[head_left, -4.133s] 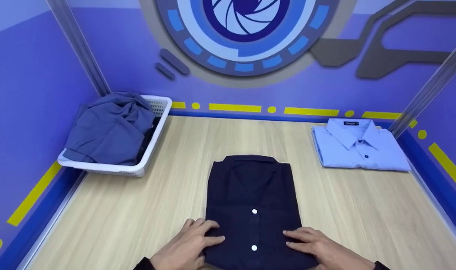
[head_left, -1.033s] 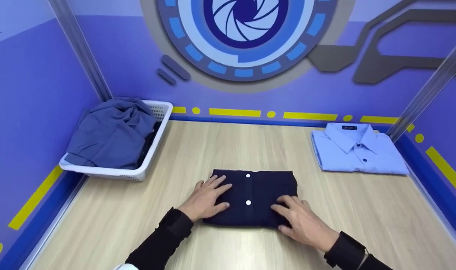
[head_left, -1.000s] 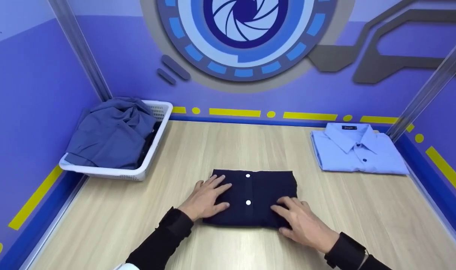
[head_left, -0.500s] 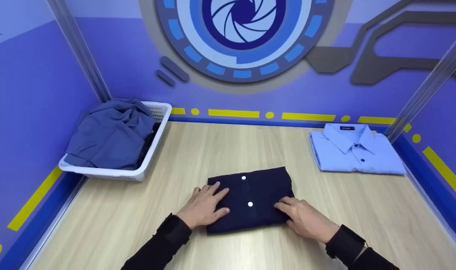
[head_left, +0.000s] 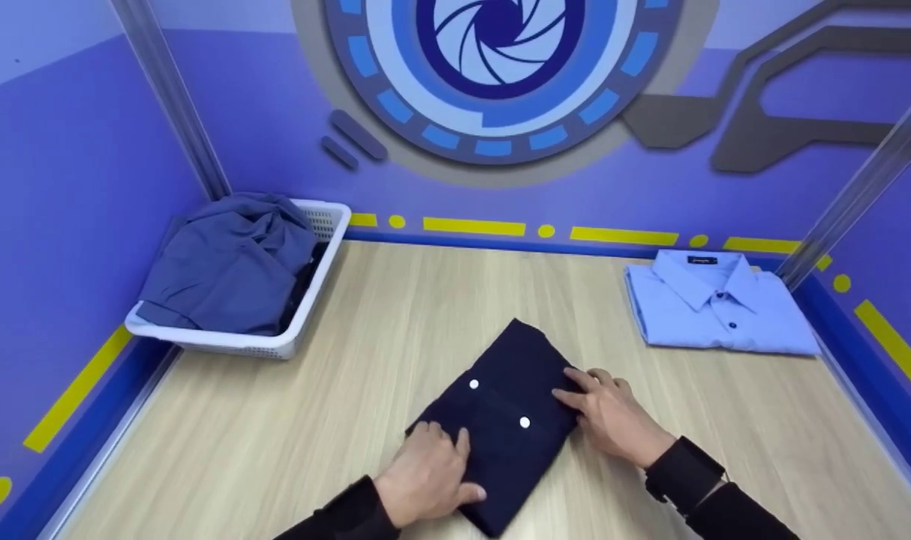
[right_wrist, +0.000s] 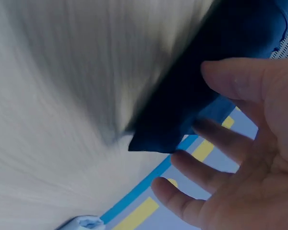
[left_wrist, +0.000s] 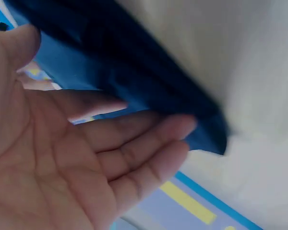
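A dark navy shirt, folded into a compact rectangle with two white buttons showing, lies turned at a slant on the table. My left hand rests on its near left part, thumb and fingers spread over the cloth. At the right edge, my right hand touches the shirt with its fingertips. In the left wrist view, extended fingers lie along the edge of the cloth. The right wrist view has the thumb and loosely bent fingers apart, beside a corner of the shirt.
A white basket heaped with a grey-blue garment stands at the back left. A folded light blue shirt lies at the back right. Purple-blue walls with metal posts border the wooden table.
The navy shirt was folded shorter, its collar going out of sight. Over the last second it has turned counterclockwise to a slant, my left hand moving nearer and my right slightly farther away.
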The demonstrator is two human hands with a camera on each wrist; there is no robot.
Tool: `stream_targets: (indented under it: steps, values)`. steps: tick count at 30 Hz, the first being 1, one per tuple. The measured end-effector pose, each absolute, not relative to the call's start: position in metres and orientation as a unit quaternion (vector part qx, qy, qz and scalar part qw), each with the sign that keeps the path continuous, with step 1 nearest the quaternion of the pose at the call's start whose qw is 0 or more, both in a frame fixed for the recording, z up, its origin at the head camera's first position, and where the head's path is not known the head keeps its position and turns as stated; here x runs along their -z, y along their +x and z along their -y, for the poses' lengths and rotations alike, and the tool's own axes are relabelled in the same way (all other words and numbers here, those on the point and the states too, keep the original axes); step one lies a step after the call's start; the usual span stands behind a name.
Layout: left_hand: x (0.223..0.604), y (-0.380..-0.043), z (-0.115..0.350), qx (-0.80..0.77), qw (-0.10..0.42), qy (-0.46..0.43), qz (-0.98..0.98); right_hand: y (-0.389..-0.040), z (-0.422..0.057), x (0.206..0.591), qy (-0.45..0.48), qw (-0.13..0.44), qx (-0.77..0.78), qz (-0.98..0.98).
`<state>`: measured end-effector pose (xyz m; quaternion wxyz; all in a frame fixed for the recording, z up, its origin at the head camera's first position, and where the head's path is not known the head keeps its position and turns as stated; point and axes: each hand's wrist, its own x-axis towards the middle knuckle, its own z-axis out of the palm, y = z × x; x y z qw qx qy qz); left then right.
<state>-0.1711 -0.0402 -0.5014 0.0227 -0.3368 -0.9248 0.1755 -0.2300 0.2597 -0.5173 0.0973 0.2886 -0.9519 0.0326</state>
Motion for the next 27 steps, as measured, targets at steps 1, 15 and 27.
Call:
stream_targets:
  steps: [1,15,27]
  values:
    - [0.5,-0.167,0.037,-0.185,0.03,-0.341,0.921,-0.231,-0.259,0.519,0.282,0.101,-0.035,0.953]
    - [0.504,-0.131,0.007,-0.256,0.153,-0.462,0.835,-0.236,-0.251,0.534,0.212,0.157,-0.07,0.962]
    - [0.507,-0.14,-0.005,-0.056,0.087,-0.63,0.77,-0.239,-0.255,0.524,0.237,0.215,-0.121,0.94]
